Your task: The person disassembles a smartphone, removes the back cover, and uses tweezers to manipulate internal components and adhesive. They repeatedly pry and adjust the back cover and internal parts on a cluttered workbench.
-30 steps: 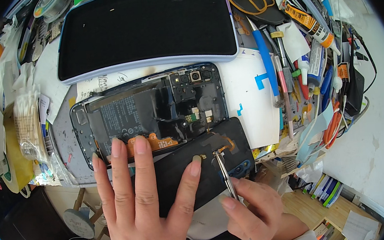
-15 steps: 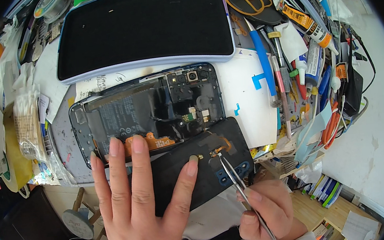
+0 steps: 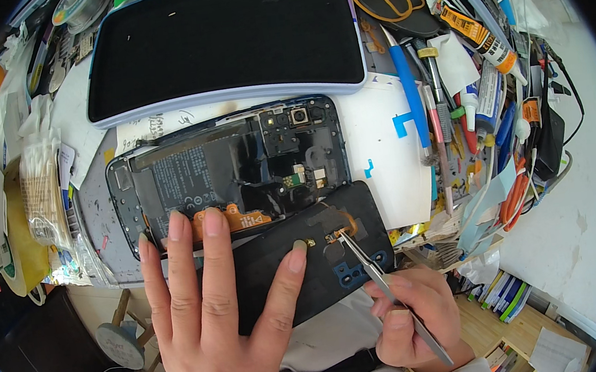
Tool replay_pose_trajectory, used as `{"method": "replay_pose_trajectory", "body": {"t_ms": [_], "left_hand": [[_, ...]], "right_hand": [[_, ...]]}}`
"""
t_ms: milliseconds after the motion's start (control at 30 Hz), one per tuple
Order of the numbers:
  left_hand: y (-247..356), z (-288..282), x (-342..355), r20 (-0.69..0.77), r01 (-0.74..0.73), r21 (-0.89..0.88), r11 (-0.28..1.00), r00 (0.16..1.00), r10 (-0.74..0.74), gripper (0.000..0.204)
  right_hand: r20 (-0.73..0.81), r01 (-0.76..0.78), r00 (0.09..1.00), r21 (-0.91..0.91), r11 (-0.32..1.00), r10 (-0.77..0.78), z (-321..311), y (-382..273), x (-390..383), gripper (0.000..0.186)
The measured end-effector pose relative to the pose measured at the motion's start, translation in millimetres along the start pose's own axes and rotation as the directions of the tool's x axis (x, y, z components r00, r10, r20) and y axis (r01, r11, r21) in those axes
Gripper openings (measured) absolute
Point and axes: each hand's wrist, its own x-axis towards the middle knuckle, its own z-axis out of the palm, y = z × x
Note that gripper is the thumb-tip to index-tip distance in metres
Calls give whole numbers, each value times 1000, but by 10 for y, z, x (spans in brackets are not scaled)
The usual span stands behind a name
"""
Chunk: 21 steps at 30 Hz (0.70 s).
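An opened phone (image 3: pixel 236 156) lies on the work surface with its dark battery, camera and circuit parts showing. Overlapping its near edge is the black back cover (image 3: pixel 277 262), inner side up. A small copper-coloured flex cable (image 3: pixel 348 222) sits on the cover above a blue-rimmed camera cutout. My left hand (image 3: pixel 217 313) is spread flat, its thumb on the cover and its fingertips over the phone's near edge. Metal tweezers (image 3: pixel 390 282) are pinched in my right hand (image 3: pixel 419 312), and their tips touch the flex cable's gold end.
Beyond the phone stands a large black tray with a pale rim (image 3: pixel 230 102). Cotton swabs (image 3: pixel 45 193) in a bag lie at the left. A blue-handled tool (image 3: pixel 407 89), an orange-and-black glue tube (image 3: pixel 478 33) and a tangle of cables crowd the right side.
The tweezers have turned, so their broad side shows and their rear end sits farther right and higher. Their tips stay at the flex cable, now closer together. My left hand has barely moved.
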Motion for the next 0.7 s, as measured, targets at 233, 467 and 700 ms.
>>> {"method": "replay_pose_trajectory", "body": {"t_ms": [233, 467, 700], "left_hand": [[0, -6, 2, 2, 6, 7, 1000, 1000, -6, 68], [5, 11, 3, -16, 10, -2, 1000, 1000, -10, 67], [-4, 6, -8, -7, 10, 3, 1000, 1000, -10, 68]], "right_hand": [[28, -9, 1000, 85, 996, 6, 4, 40, -5, 29], [-19, -53, 998, 163, 985, 57, 43, 49, -29, 27], [-1, -52, 999, 185, 981, 54, -13, 58, -14, 30]]}}
